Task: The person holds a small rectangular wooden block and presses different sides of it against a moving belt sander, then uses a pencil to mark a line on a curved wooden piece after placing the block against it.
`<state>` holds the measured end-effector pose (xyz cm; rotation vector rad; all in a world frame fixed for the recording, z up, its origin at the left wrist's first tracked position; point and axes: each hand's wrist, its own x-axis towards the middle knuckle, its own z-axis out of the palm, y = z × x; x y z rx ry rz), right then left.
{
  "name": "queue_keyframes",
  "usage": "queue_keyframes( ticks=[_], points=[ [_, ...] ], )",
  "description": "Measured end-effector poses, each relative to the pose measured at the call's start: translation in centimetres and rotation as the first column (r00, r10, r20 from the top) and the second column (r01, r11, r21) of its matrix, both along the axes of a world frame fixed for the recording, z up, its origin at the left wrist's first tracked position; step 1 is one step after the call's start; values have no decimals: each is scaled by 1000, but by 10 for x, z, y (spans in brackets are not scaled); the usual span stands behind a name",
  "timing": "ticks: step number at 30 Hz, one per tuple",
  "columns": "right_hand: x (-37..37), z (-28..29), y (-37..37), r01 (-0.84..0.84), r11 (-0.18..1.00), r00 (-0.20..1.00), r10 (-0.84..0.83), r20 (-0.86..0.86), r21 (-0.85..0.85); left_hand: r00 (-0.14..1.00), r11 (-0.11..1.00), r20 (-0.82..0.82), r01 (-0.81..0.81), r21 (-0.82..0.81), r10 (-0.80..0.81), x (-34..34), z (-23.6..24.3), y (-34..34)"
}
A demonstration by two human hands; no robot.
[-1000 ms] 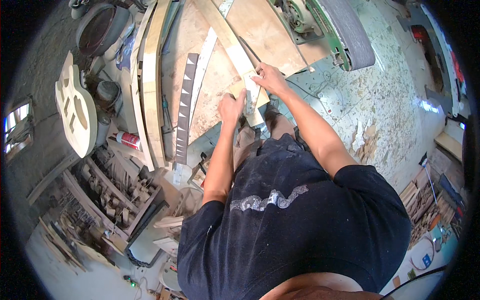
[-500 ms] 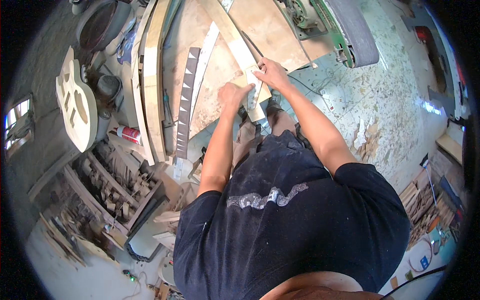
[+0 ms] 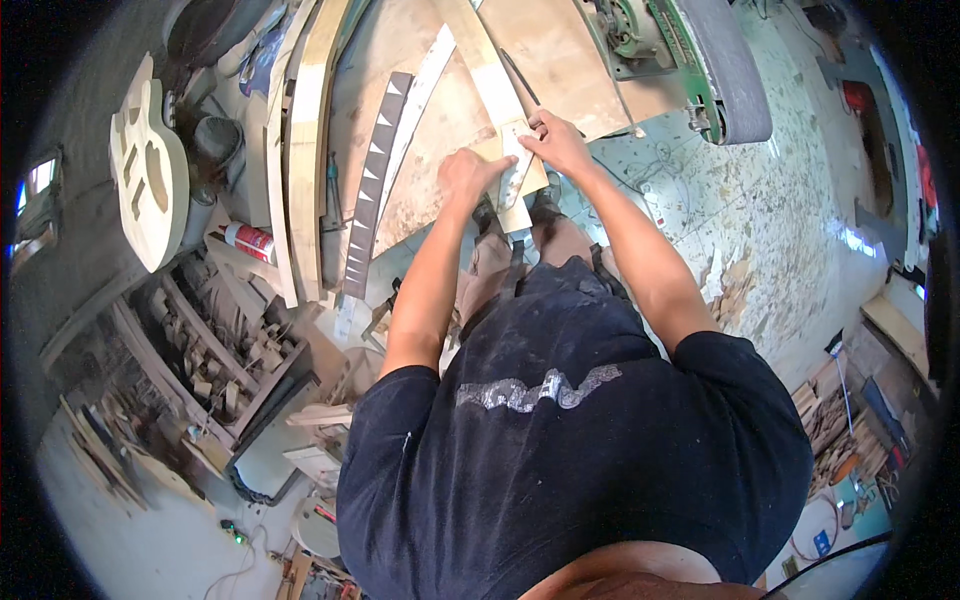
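A long pale wooden strip [image 3: 481, 58] runs down the workbench, and its near end juts past the bench edge toward me. On that end lies a small whitish plate with dark spots or holes [image 3: 513, 185]. My left hand [image 3: 470, 178] is closed at the plate's left side, thumb pressed on it. My right hand [image 3: 558, 145] grips the right side, its thumb near the plate's top and its fingers curled round the strip's edge. Fingertips beneath are hidden. A wider piece of light wood [image 3: 533, 172] shows under the strip.
A dark fretboard-like strip with pale triangles [image 3: 377, 180] and long curved boards [image 3: 303, 150] lie on the left. Beyond them is a guitar-shaped body [image 3: 150, 175]. A green belt sander [image 3: 715, 85] stands at upper right. Offcuts fill a rack [image 3: 235, 370] at lower left.
The view has shifted slightly, so the bench and sander sit a little differently. Both hands keep their hold on the plate and strip, with only slight finger movement.
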<state>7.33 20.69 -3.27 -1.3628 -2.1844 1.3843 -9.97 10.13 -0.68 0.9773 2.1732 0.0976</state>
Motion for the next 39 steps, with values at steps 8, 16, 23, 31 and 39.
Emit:
queue_keyframes(
  ticks=[8, 16, 23, 31, 39],
  points=[
    [6, 0, -2, 3, 1000, 1000, -3, 23, -16, 1000, 1000, 6, 10, -16, -10, -2, -5, 3],
    [-10, -7, 49, 174, 961, 984, -178, 0, 216, 999, 999, -28, 35, 10, -35, -1, -12, 3],
    [-51, -6, 82, -101, 952, 962, 20, 272, 289, 999, 1000, -32, 17, -6, -18, -1, -12, -1],
    [-42, -24, 85, -106, 940, 959, 9, 284, 325, 998, 999, -32, 48, -6, -48, 1, -2, 6],
    [36, 28, 25, 75, 937, 947, -174, -269, -341, 999, 1000, -43, 26, -17, -27, -1, -15, 3]
  ],
)
